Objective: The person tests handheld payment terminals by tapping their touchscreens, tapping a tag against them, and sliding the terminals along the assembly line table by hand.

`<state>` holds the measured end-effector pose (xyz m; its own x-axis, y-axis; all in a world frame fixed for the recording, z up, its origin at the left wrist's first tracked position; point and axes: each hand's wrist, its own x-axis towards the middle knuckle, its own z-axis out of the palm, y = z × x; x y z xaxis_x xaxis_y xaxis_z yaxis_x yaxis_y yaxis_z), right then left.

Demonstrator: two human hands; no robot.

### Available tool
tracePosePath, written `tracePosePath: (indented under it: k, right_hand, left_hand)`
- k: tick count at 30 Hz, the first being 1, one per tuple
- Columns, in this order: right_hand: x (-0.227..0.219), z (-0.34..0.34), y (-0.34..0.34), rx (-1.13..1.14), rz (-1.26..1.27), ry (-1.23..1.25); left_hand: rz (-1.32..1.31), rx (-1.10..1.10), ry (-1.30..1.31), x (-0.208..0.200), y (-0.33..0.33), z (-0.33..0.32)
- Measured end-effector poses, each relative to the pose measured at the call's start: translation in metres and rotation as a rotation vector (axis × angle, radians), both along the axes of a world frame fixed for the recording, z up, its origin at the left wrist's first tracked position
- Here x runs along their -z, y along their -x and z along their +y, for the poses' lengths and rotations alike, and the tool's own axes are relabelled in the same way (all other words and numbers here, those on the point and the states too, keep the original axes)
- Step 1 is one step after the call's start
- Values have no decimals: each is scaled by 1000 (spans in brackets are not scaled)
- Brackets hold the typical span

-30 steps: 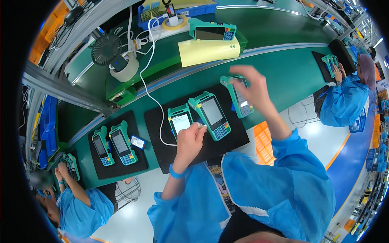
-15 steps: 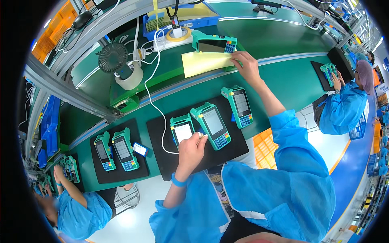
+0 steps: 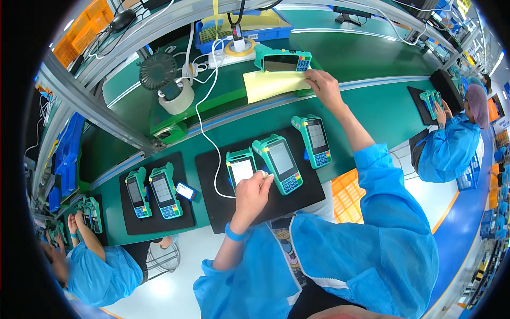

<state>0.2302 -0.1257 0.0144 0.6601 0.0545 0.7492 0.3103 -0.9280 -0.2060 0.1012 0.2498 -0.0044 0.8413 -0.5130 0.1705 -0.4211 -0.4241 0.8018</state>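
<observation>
My left hand [image 3: 252, 198] is closed in a pinch over a card terminal with a lit screen [image 3: 242, 168]. A white cable [image 3: 211, 137] runs into this hand, and a small pale tip shows at the fingers. Just right of it, a second green-cased card terminal [image 3: 280, 160] lies face up on a black mat [image 3: 212, 210]. My right hand [image 3: 325, 87] reaches forward and pinches the right edge of a yellow paper sheet [image 3: 271, 87]. Behind the sheet, another card terminal [image 3: 282, 59] rests sideways. A further card terminal [image 3: 313, 139] sits at the mat's right edge.
To the left, two card terminals [image 3: 163, 192] and a small white-screened device [image 3: 186, 191] lie on another mat. A small fan [image 3: 159, 73] stands in a white roll near a metal post [image 3: 98, 109]. Co-workers in blue sit at left [image 3: 106, 276] and right [image 3: 451, 146].
The whole view has shifted slightly. Both hands keep their grips, and the terminals stay in place on the mats.
</observation>
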Motion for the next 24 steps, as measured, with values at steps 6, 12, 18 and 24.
tracePosePath:
  k: [6,12,18,24]
  right_hand:
    - [-6,15,8,-44,-97,53]
    - [-20,89,48,-328,540,-567]
    - [-37,131,66,-441,742,-185]
    - [-36,155,78,-214,718,-28]
  left_hand:
    - [-80,-53,37,-5,7,-15]
    - [-208,-67,20,-17,7,-42]
    - [-257,-77,-6,-19,3,-54]
    - [-267,-76,-16,-17,3,-58]
